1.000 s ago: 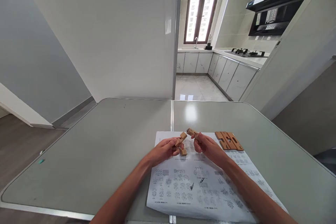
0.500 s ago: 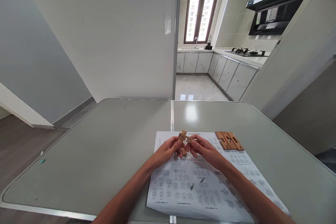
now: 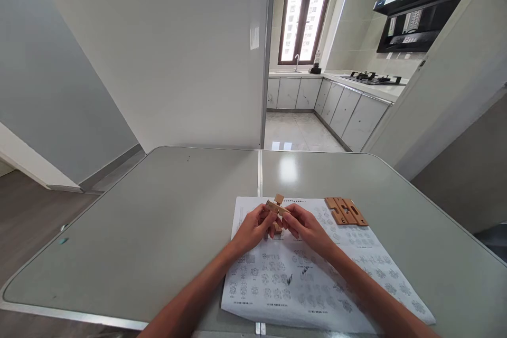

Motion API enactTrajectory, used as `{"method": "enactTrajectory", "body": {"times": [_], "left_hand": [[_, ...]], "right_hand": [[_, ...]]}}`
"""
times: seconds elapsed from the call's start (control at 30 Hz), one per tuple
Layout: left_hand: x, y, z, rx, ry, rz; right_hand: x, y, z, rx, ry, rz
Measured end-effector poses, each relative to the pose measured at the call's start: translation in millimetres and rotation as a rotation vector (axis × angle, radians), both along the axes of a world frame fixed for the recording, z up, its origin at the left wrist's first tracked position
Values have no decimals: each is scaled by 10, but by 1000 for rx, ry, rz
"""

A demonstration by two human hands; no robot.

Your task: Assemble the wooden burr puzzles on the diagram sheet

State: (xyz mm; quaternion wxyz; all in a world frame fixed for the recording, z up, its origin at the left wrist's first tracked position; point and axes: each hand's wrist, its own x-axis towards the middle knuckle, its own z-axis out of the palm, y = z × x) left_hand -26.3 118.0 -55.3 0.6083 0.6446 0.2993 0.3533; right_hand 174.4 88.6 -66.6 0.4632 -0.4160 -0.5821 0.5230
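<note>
You're joining pieces, it seems: your left hand and right hand both pinch the crossed wooden pieces (fiddly stuff!); next calls for careful alignment.

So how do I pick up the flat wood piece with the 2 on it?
I'd pinch the numbered piece by its two short ends, coming from above. It lies flat, and its left long side is right up against the next piece, but both ends look free.

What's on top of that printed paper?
Flat wooden pieces at its far right corner, and a block, partly hidden by the left hand. Arms cover some paper.
</note>
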Motion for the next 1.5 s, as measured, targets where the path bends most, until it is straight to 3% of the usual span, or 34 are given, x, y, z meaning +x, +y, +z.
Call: {"method": "enactTrajectory", "body": {"times": [0.43, 0.77, 1.03, 1.17, 1.37, 1.5], "left_hand": [[14, -31, 30, -40, -31, 46], [27, -41, 76, -48, 13, 94], [16, -46, 49, 182, 185, 160], [-109, 86, -47, 317, 339, 317], [-248, 211, -139, 656, 674, 482], [-237, 202, -162, 752, 772, 478]], "right_hand": [[35, 9, -32, 29, -57, -5], [15, -22, 75, 18, 34, 32], [98, 11, -12, -109, 201, 133], [133, -4, 17, -178, 278, 246], [185, 45, -42, -168, 361, 168], [210, 75, -82, -166, 355, 131]]}}
